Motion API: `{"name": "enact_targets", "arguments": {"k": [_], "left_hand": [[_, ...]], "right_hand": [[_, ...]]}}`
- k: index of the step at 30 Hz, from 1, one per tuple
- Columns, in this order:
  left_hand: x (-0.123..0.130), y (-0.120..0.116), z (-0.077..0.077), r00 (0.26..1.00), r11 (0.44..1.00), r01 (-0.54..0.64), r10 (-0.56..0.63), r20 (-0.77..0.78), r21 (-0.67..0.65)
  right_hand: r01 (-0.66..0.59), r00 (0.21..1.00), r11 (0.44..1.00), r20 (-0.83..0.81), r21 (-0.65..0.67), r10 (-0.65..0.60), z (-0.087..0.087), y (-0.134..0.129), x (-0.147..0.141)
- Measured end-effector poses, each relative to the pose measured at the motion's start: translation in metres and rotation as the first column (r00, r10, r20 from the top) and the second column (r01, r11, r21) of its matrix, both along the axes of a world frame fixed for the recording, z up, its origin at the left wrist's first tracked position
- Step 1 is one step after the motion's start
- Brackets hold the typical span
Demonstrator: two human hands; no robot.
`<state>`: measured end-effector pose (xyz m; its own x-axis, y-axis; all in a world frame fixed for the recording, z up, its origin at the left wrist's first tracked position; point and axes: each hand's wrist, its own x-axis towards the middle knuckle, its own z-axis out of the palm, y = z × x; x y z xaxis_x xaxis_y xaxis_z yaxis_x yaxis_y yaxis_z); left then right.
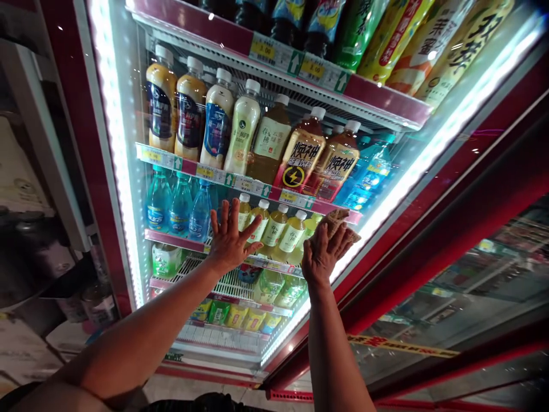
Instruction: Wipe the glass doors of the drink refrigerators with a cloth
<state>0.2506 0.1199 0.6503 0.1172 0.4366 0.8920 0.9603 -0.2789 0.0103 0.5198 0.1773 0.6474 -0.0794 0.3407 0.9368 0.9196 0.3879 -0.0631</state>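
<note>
A lit drinks cooler with a glass front and red frame [364, 286] fills the view. My left hand [229, 240] is spread against the glass, fingers apart and holding nothing, in front of a shelf of small yellow-green bottles [274, 232]. Over at the right side of the glass, my right hand [323, 252] presses a crumpled brown cloth [343, 226] against the pane beside the bright light strip. The cloth shows above and beyond the fingertips.
Behind the glass, a higher shelf holds milk-tea bottles [217, 120] and dark-labelled bottles [302, 149]. Blue bottles [158, 200] stand at the left. Another red-framed glass unit [429, 309] is at the right. Dim shelving and goods [55, 240] lie at the left.
</note>
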Motion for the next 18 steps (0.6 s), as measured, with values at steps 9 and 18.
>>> {"name": "enact_targets", "arguments": {"k": [9,18], "left_hand": [[-0.011,-0.012,0.003,0.994,0.991,0.108,-0.11,-0.022,-0.081],[-0.037,-0.02,0.004,0.981,0.985,0.168,-0.171,-0.086,-0.043]], "right_hand": [[0.073,0.977,0.996,-0.204,0.047,-0.062,0.009,0.003,-0.016],[0.022,1.0,0.999,-0.013,0.025,-0.021,-0.016,-0.008,-0.035]]}}
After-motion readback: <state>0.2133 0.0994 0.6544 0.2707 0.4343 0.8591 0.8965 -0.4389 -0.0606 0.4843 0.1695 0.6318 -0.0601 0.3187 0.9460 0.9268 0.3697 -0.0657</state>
